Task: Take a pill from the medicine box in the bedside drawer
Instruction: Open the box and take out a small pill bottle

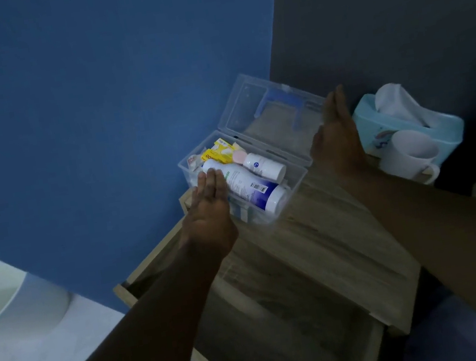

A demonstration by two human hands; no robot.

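Observation:
A clear plastic medicine box point(294, 182) stands on the wooden bedside table point(318, 248), its lid point(246, 108) swung open toward the wall. Inside lie a large white-and-blue bottle point(251, 192), a small white bottle point(264, 167) and a yellow packet point(220, 152). My left hand point(209, 212) hovers flat over the box's near left end, fingers straight and together, holding nothing. My right hand point(337, 137) is flat too, held just right of the box beside the open lid, and is empty. The drawer point(286, 327) below is pulled out.
A light blue tissue box point(407, 121) and a white mug point(409, 154) stand at the table's right back corner. A blue wall is at the left, a dark wall behind. A white rounded object point(8, 304) sits low at the left.

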